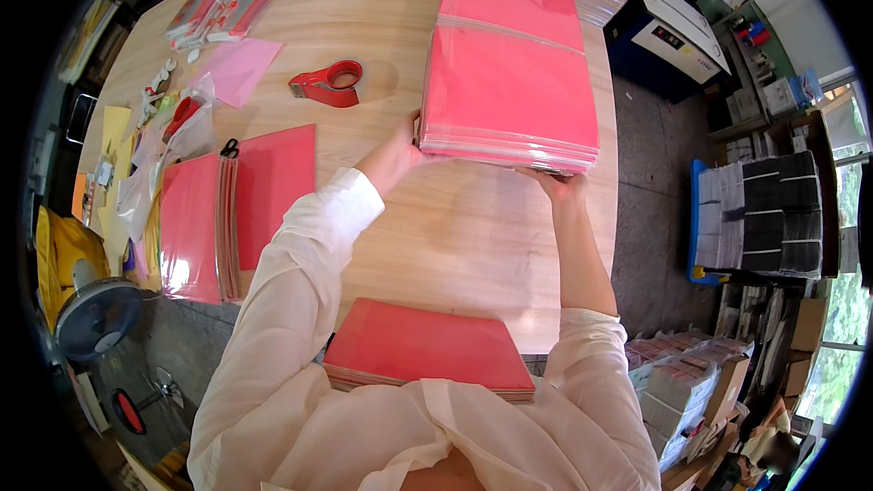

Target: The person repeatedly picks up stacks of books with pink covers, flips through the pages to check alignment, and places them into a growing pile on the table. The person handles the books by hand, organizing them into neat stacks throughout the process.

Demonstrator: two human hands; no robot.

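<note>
"When you look down in the head view, which way does the thing between your hands point?"

"Straight away from me. It's a thick pink stack [509,86] at the right side of the wooden table [455,236], and its long axis runs from my body toward the far edge. Its layered near edge faces me and sits a little lower at the right."

"How do you have hold of it?"

"With both hands. My left hand [400,156] is against the near left corner, and my right hand [559,184] cups the near edge from below, toward its right end. Much of each grip is hidden by the stack, so I can't tell how far I curl round it, nor whether it is clear of the tabletop."

"What does it look made of?"

"Flat rectangular pieces, smooth and pink, under clear film that shines in thin layers along the near edge. A line of film edges crosses the top, marking a shorter far part from a longer near part."

"And around it?"

"Close to my body lies a second pink stack [427,343], its long axis left to right, its edges layered. To my left is a glossy pile [189,227], beside a flat pink rectangle [280,173]. Farther off sits a hard, shiny red tape dispenser [325,89], its nose pointing left."
</note>
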